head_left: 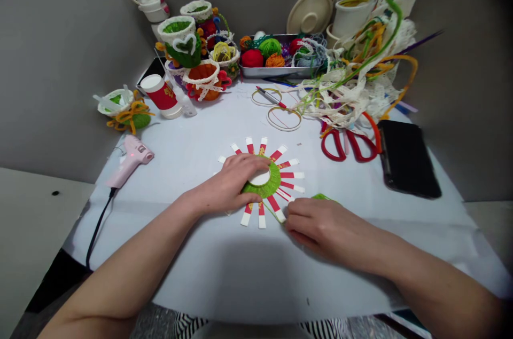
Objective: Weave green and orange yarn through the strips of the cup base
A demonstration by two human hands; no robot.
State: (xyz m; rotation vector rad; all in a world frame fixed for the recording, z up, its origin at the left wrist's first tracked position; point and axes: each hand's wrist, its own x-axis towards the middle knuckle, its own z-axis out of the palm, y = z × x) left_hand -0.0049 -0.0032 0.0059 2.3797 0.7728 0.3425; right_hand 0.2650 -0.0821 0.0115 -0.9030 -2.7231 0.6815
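Lime-green yarn [273, 181] rings red-and-white strips [287, 175]; the glue gun [130, 160] is pink.

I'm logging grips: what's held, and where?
The left hand holds the strip-edged ring by its left side; the right hand seems to pinch the green strand near a strip's tip.

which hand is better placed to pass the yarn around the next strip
Probably the right hand: the green yarn runs to its fingertips, while the left hand lies on the woven ring.
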